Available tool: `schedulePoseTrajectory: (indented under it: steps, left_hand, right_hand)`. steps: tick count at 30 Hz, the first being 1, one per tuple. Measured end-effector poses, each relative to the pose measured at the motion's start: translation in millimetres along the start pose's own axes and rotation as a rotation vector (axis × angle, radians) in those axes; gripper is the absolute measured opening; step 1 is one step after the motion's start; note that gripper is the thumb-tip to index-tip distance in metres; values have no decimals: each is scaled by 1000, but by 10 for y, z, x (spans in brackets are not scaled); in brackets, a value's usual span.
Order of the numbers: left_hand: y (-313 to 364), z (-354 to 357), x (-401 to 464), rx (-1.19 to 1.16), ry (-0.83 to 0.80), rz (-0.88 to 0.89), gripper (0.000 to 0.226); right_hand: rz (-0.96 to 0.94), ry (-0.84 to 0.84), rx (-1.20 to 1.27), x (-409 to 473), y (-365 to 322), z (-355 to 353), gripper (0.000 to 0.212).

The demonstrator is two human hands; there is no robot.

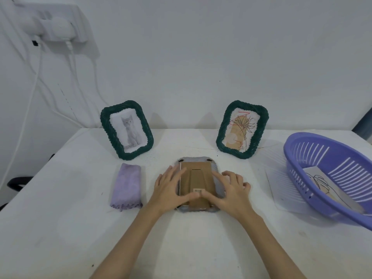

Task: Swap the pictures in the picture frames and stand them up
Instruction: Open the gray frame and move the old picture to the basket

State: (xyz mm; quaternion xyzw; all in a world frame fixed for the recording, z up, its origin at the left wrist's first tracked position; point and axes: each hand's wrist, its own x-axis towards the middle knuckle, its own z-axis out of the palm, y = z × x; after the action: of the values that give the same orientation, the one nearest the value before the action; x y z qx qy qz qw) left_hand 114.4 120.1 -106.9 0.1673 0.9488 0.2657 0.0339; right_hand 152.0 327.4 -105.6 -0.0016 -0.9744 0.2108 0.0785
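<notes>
Wall socket block with white cables at upper left, off the tabletop.

Left part of the tabletop: folded lilac cloth, lying flat, well in from the left edge. Behind it, near the back edge, a green woven frame stands upright — grey kitten picture inside.

Centre: a grey frame lies face down, brown cardboard backing up, barcode sticker near its front end. Left hand rests on the frame's left side, fingers spread and mostly straight, thumb laid across the lower backing. Right hand rests on the right side, fingers loosely bent, thumb on the backing, its tip meeting the left thumb near the barcode. Neither hand grips — both press flat.

Right of centre, near the back edge: second green woven frame, upright, with a line drawing of a plant.

Right edge: purple slotted basket, tilted, holding a leaf print. A white sheet lies partly under it.
</notes>
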Motion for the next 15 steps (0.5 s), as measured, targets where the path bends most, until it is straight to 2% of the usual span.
schedulePoseTrajectory:
  steps: [2, 6, 11, 15]
  left_hand:
    - [-44, -37, -149, -6, -44, 92, 118]
    - [-126, 33, -241, -119, 93, 182, 104]
    - [-91, 64, -263, -290, 128, 97, 58]
    - [-117, 104, -267, -379, 93, 48, 50]
  right_hand:
    - [-64, -41, 14, -188, 18, -43, 103]
    - [-85, -66, 48, -273, 51, -26, 94]
    - [-27, -46, 174, -203, 24, -46, 62]
    - [19, -68, 266, -213, -2, -75, 42]
